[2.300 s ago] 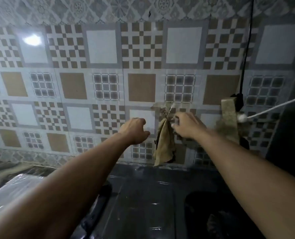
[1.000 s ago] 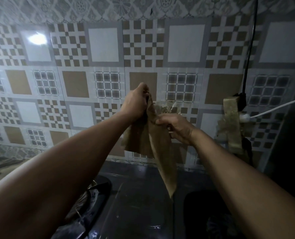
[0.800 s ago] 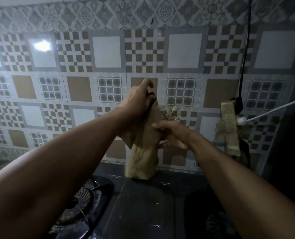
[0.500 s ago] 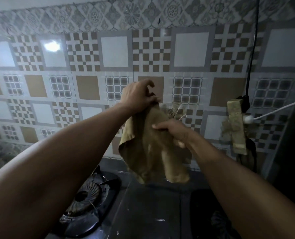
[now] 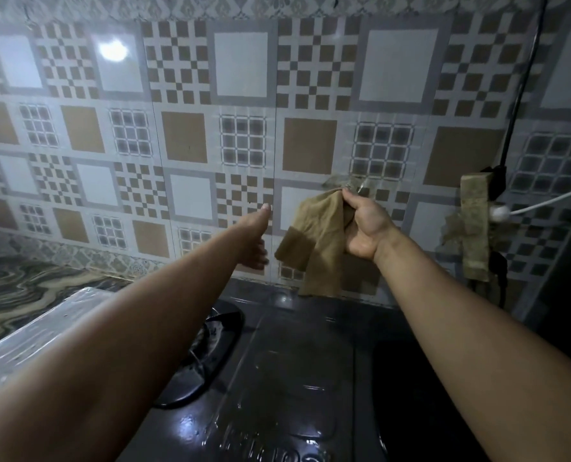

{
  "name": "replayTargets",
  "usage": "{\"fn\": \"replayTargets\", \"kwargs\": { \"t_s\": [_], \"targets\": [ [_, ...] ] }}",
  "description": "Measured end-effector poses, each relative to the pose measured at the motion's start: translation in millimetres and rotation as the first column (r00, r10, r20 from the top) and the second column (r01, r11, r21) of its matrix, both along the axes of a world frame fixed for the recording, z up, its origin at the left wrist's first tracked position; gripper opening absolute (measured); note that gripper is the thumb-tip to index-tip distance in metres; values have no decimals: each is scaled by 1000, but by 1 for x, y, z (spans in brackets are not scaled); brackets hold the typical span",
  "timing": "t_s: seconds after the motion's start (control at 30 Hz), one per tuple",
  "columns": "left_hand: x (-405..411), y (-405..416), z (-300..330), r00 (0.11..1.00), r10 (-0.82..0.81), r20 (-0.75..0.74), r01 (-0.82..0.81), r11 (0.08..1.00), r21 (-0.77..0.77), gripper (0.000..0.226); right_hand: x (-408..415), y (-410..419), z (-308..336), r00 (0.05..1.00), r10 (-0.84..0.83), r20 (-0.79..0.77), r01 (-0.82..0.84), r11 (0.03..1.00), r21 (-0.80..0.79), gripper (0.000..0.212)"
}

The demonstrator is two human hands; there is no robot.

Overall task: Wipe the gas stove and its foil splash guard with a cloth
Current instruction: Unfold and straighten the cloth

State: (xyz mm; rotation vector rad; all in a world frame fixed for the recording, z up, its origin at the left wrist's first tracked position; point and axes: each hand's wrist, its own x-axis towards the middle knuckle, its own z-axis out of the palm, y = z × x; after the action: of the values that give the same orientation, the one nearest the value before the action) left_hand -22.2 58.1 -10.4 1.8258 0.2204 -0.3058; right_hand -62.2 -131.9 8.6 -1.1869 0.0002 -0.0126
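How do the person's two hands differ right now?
The right hand grips the tan cloth in curled fingers; the left hand holds nothing, its fingers straight. The right hand shows its palm side, while the left hand is seen edge-on, thumb up. Both reach toward the patterned tiled wall above the dark gas stove.

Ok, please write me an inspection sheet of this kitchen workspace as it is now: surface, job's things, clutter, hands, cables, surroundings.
Surface: dark gas stove top, glossy with reflections; left burner partly hidden by the left forearm.
Job's things: tan cloth hanging from the right hand, above the stove's back edge; foil splash guard at the stove's left side.
Clutter: worn tan strip hanging on the wall at right.
Hands: right hand grips the cloth; left hand open, reaching toward the wall, holding nothing.
Cables: black cable running down the wall; white cord at right.
Surroundings: patterned tiled wall; marbled counter at left.
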Motion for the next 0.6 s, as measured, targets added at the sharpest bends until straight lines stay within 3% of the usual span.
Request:
{"fn": "replayTargets", "kwargs": {
  "t_s": [0.03,0.1,0.23,0.3,0.43,0.5,0.6],
  "targets": [
    [-2,2,-5,984,-116,-138,100,988,-121,91,1,0,-1,1000,1,-10,-1,1000,28,52],
    [-5,2,-14,938,-298,-177,232,920,-316,96,0,3,-2,1000,0,-21,1,999,35,58],
    [-14,-10,-15,986,-168,-8,140,842,-521,34,-5,3,2,997,-58,-52,54,996,-65,45],
    [-14,-10,-12,996,-86,11,80,871,-485,24,-11,-2,7,992,-107,-74,91,977,-193,35],
    [-10,-2,-5,983,129,128,-99,971,-218,37,-17,-17,14,966,-236,-104,141,820,-555,5],
    [-9,2,-1,967,164,193,-132,977,-169,35,-19,-20,14,944,-303,-128,161,764,-625,22],
    [-14,10,12,977,7,213,25,989,-145,24,-19,-19,12,931,-353,-94,225,757,-613,35]
  ]
}}
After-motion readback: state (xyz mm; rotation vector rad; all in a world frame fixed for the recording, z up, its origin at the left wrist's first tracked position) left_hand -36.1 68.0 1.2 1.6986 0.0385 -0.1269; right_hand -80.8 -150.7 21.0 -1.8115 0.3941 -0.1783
